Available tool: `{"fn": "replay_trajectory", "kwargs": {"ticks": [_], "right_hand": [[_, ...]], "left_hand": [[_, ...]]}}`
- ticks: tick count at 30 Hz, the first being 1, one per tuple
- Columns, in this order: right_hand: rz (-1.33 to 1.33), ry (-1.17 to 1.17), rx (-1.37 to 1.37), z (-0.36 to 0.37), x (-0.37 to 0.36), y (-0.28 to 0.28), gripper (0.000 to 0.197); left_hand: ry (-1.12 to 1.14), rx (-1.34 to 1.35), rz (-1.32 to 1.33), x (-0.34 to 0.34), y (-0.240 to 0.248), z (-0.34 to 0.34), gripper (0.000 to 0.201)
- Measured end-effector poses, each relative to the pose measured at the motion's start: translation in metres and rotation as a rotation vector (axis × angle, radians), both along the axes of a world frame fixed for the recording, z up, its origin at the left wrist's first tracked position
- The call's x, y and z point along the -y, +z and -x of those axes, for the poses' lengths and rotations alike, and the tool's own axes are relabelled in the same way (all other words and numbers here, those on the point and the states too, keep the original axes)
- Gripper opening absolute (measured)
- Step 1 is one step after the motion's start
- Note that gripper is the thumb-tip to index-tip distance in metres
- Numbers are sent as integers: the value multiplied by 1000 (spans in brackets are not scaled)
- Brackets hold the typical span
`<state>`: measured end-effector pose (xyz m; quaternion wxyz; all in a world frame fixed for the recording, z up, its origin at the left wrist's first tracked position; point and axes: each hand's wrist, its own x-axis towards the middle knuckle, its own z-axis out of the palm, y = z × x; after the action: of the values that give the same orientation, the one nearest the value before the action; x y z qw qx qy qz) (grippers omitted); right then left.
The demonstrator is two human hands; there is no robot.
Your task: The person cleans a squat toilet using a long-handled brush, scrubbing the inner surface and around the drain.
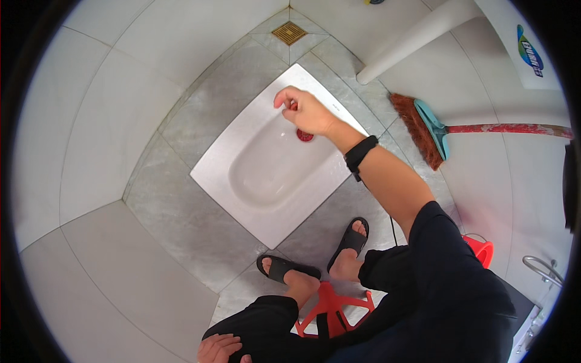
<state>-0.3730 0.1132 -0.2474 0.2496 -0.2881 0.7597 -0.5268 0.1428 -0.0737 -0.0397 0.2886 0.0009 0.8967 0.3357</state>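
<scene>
White rectangular squat toilet [260, 224]: glossy, smooth ceramic. Grey marbled floor tiles [181, 224]: smooth, low sheen. Square brass-coloured drain cover [288, 33]: metal. Brown broom bristles [414, 128]: rough. Red stool [328, 302]: smooth plastic.

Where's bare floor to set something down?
Widest: grey floor tiles left of the squat toilet, up to the left wall. Smaller: between its top corner and the gold floor drain. Crowded: broom and white pipe at right; black slides and red stool below.
</scene>
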Motion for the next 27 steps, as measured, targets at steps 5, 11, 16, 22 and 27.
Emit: {"fn": "replay_trajectory", "kwargs": {"ticks": [5, 11, 16, 22, 27], "right_hand": [[-10, -44, 20, -20, 18, -16, 14], [-273, 481, -330, -57, 34, -25, 46], [-366, 654, -392, -100, 23, -16, 47], [-405, 832, -420, -101, 16, -24, 45], [-350, 684, -497, -88, 13, -43, 41]], "left_hand": [[12, 6, 6, -2, 2, 1, 27], [-3, 44, -11, 1, 2, -2, 24], [-64, 72, -69, 12, 6, 3, 22], [-177, 69, -182, 56, -38, -100, 20], [-244, 110, -231, 62, -49, -83, 24]]}}
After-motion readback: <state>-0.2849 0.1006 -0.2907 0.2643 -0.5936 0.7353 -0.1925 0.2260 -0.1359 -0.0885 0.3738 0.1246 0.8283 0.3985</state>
